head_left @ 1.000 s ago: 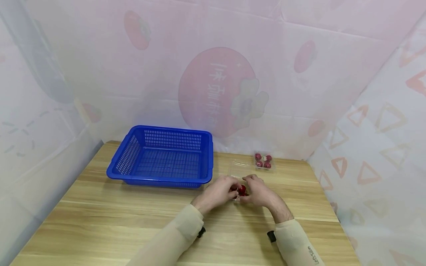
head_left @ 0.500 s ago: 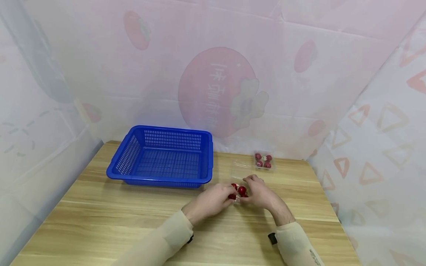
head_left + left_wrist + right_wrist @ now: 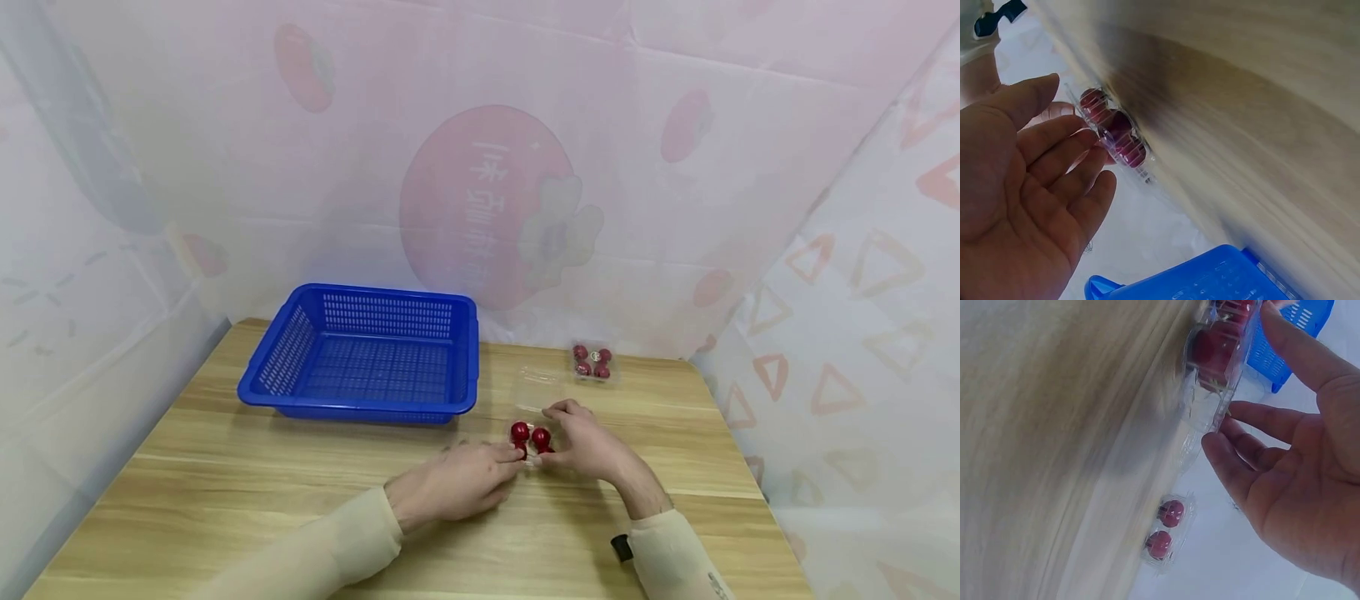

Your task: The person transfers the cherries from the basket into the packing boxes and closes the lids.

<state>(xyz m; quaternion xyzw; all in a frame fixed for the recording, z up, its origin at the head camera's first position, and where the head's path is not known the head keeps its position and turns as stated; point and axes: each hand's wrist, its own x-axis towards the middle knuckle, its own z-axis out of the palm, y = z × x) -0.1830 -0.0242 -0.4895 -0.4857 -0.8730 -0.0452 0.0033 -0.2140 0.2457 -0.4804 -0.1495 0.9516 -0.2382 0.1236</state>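
A clear plastic box [image 3: 532, 458] sits on the wooden table with its transparent lid [image 3: 540, 388] folded back behind it. Small round red fruits [image 3: 520, 431] lie inside. My left hand [image 3: 459, 482] is at the box's left front, its straight fingertips at the edge; in the left wrist view the palm shows and the thumb stands apart. From the right, my right hand [image 3: 596, 446] holds the box, thumb at the front and fingers toward the back. In the right wrist view those fingertips [image 3: 1213, 445] touch the box's rim. The fingers hide part of the fruits.
Behind the right hand stands another clear box [image 3: 595, 362] of similar red fruits, with a round label. A blue perforated basket [image 3: 360, 406] is on the left of the table. A printed cloth backdrop [image 3: 645, 275] closes off the back and sides.
My left hand has drawn back to the left and toward the front, and its fingers have straightened, uncovering more red fruits. The open box has shifted slightly left. The right hand has barely moved.
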